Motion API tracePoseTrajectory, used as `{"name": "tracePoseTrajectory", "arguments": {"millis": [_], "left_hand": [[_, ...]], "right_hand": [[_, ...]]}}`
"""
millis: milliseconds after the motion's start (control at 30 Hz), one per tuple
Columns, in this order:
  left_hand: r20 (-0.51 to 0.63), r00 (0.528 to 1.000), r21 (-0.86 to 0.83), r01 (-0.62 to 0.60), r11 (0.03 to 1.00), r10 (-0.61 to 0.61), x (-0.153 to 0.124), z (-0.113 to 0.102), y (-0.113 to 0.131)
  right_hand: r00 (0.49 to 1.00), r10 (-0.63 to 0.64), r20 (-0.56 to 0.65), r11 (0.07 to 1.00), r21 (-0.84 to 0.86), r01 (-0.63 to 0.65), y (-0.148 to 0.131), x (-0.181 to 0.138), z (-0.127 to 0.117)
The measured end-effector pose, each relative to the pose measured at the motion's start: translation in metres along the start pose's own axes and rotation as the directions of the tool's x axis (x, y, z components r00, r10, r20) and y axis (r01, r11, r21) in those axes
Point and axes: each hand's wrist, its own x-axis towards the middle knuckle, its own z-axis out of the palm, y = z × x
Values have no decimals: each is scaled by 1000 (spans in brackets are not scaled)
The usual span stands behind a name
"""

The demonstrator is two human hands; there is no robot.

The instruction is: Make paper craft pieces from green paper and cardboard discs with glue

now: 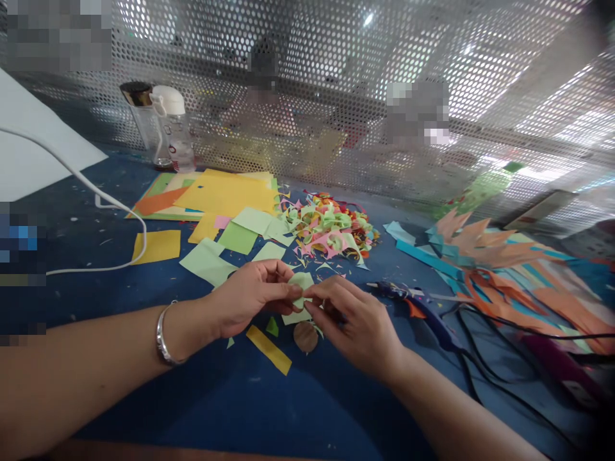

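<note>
Between my two hands is a small light green piece of paper (302,282). My left hand (250,291), with a silver bangle on its wrist, pinches it from the left. The fingertips of my right hand (358,320) close on its right edge. Just below them lie a round brown disc (306,337), a yellow paper strip (269,350) and a small dark green scrap (272,326). Light green paper squares (209,264) spread out behind my left hand. To the right of my right hand rests a blue glue gun (432,317) with an orange trigger.
A heap of curly paper offcuts (331,224) sits behind my hands. Stacked coloured sheets (225,194) and two bottles (175,131) stand further back left. Orange and blue paper pieces (480,250) pile up at right, near black cables (500,378). A perforated metal screen (307,83) borders the table.
</note>
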Motion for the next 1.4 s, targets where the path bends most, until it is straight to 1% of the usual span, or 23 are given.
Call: {"name": "tracePoseTrajectory", "arguments": {"millis": [133,233,433,533,700,833,1033,1167,1400], "left_hand": [[30,998,-2,48,999,-48,-1,0,-3],[45,999,-14,30,999,-29,0,0,-4],[10,999,-7,-41,999,41,-1,3,-3],[18,997,-20,-79,997,80,-2,4,-5],[39,988,-4,-146,989,146,-3,3,-9],[71,976,60,-208,976,203,-4,2,-10],[79,962,198,-270,942,259,-6,2,-12],[83,962,290,-274,917,261,-7,1,-12],[70,963,331,-270,904,262,-5,-1,-14]], "right_hand": [[999,-34,-1,999,16,34,0,0,-1],[1000,-21,6,999,35,21,-1,1,-1],[996,86,-24,995,57,-84,-5,2,1],[987,153,-37,987,60,-151,-6,3,1],[968,249,-37,963,119,-244,-9,6,-1],[956,290,-40,946,162,-280,-12,8,-1],[935,353,-14,912,230,-341,-10,6,0],[933,361,-3,906,236,-350,-10,5,1],[939,344,-21,920,209,-333,-13,9,0]]}}
